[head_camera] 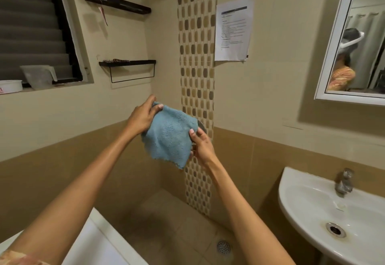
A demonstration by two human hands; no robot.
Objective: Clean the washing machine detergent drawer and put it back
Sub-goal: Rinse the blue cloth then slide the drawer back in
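Both hands are holding a light blue microfibre cloth [168, 137] up in mid-air, spread before the brown mosaic tile strip [196, 56]. The left hand [143, 116] is pinching its top corner, fingers curled round it. The right hand [203, 145] is gripping the right edge, thumb in front. A white ceramic basin [308, 198] is sitting lower right.

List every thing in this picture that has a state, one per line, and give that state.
blue cloth, held up, spread open between both hands
left hand, grips the cloth's top corner
right hand, pinches the cloth's right edge
tap, off, no water running
sink, unplugged, no water standing
paper sheet, stuck up flat
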